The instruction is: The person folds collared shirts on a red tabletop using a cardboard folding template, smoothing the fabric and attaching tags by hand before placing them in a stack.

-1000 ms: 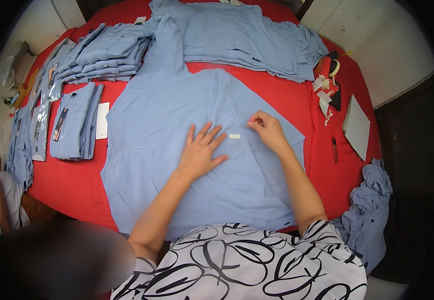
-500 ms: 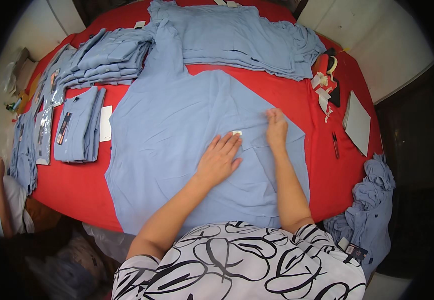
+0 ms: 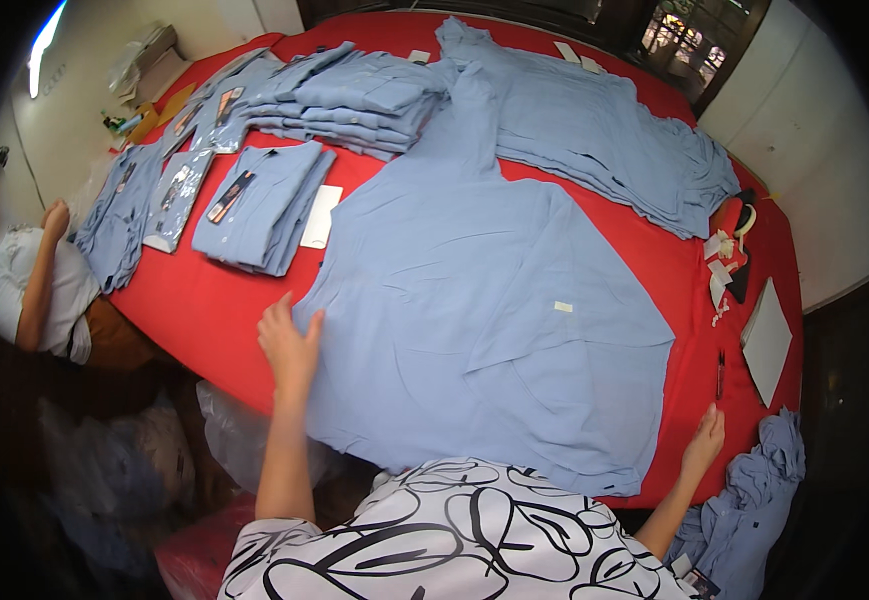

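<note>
A light blue shirt (image 3: 424, 270) is spread out in front of me, with one part folded over on its right side. A small pale label (image 3: 562, 307) lies on top of that folded part. At the shirt's left edge is my left hand (image 3: 292, 342), thumb and fingers spread and nothing in them. My right hand (image 3: 704, 440) hovers past the shirt's lower right side, near the table edge. Its fingers are loosely bent and I see nothing in them.
On the red-covered table (image 3: 234, 345), folded shirts (image 3: 259, 205) and a shirt stack (image 3: 364, 95) stand left. More shirts (image 3: 604, 130) lie at the back. Right are thread snips (image 3: 721, 375) and a white board (image 3: 769, 345). A co-worker (image 3: 39, 280) sits left.
Both hands have come off the middle of the shirt and moved apart, the left one leftward, the right one right and nearer. The view has turned left, showing more of the co-worker.
</note>
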Tool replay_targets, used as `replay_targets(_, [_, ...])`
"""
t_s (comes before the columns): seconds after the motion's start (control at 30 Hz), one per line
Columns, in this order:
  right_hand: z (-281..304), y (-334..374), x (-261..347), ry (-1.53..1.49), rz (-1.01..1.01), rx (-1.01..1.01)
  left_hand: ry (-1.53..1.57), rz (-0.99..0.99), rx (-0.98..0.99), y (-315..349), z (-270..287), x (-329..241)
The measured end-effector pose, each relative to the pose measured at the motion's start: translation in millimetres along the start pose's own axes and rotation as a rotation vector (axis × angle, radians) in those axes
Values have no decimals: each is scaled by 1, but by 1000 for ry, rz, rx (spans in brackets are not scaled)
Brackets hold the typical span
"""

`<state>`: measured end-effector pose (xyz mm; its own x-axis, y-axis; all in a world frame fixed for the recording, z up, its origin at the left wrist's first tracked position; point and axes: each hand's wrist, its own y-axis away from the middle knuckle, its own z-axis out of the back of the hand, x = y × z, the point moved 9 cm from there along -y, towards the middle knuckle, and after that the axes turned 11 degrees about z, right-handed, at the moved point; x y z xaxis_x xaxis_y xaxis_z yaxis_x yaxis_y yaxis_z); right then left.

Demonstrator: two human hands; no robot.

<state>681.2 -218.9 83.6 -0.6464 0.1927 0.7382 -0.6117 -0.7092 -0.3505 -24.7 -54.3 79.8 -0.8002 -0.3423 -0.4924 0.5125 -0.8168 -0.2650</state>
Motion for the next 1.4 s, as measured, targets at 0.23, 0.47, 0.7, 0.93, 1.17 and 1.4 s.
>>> replay_targets(0.23, [-83,98,98,143,142,1148,355,141,312,12,5,26])
replay_targets(0.47, [-89,208,105,351,239,1665,127,-503,622,98,-38,-110])
replay_targets(0.7, [-170,175,236,-69,521,1232,41,-629,577,142,-53,-94])
replay_targets(0.93, [-325,141,322,-353,537,775,119,-683,630,128,-41,-85])
replay_targets(1.17, [-384,107,314,-204,600,482,213,-666,660,103,-31,-64])
replay_targets(1.4, [-329,123,333,-424,594,342,648,-467,569,76,-14,-83])
